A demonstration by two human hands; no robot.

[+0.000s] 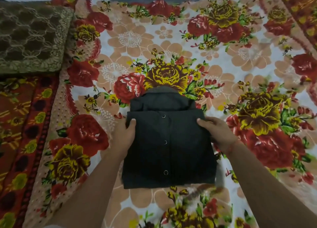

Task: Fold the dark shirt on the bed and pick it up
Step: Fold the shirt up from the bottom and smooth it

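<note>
Folded dark shirt (169, 142) on the flowery bed (223, 56). Gripped at both sides, left hand (124, 135) and right hand (217, 133) closed on it. Brown pillow (32, 37) far off.

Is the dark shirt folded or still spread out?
Folded: the shirt is a compact rectangle, collar at top, both hands gripping its sides.

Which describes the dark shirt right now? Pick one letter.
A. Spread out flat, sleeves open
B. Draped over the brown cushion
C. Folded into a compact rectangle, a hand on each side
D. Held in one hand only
C: the dark shirt lies folded with its snaps facing up, the left hand and the right hand gripping its sides.
</note>
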